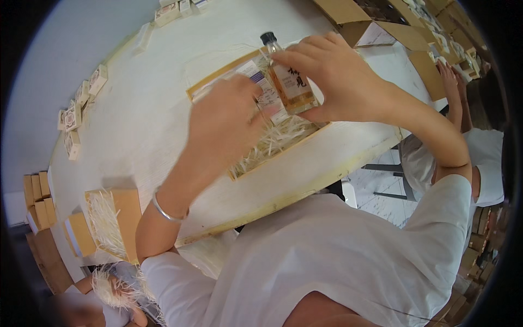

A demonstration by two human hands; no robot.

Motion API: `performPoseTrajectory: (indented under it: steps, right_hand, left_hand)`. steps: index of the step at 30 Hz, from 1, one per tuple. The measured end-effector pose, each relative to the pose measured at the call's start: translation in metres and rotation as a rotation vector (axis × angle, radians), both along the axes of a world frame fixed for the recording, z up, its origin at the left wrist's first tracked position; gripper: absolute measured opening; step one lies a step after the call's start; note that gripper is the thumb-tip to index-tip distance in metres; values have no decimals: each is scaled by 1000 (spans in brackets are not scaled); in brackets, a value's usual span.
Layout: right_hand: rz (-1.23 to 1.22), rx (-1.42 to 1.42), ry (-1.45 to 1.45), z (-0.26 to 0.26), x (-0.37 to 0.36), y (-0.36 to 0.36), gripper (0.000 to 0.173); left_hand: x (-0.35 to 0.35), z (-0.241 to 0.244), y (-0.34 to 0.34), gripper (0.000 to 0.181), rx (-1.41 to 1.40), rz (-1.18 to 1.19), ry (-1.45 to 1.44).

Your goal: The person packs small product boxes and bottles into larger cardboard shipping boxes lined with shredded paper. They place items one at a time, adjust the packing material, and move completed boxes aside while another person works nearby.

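Observation:
My right hand (343, 77) grips a small glass bottle (288, 81) between thumb and fingers. The bottle has a black cap, amber liquid and a label with writing, and it leans over an open shallow box (282, 152). Pale shredded paper (292, 133) fills much of that box. A white printed carton (269, 98) with a purple band lies in it, beside the bottle. Over the box's left part is my left hand (224, 118), blurred, its fingers curled near the carton. Whether those fingers hold anything is hidden.
Several small patterned cartons (72, 116) stand along the table's left edge. An upright box of shredded paper (130, 222) is by my left elbow. An open cardboard box (347, 12) is at upper right. One person's hands (449, 83) are at right; another person holds shredded paper (112, 288) at lower left.

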State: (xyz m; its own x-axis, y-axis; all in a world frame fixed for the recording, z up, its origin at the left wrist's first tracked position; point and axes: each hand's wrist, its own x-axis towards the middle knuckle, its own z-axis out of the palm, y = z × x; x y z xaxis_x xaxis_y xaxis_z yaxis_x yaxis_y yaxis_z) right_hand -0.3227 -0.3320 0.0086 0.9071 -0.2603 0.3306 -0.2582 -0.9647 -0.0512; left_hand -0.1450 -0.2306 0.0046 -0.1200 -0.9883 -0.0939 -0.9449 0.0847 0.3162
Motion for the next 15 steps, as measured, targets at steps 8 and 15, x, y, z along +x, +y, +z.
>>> performPoseTrajectory:
  steps: [8,15]
  right_hand:
    - [4,-164,341,-29,23,-10,72]
    - [18,-365,380,-49,29,-7,69]
  left_hand:
    - [7,-47,22,34,-196,-436,-68]
    - [14,-39,21,35,-105,-479,-168]
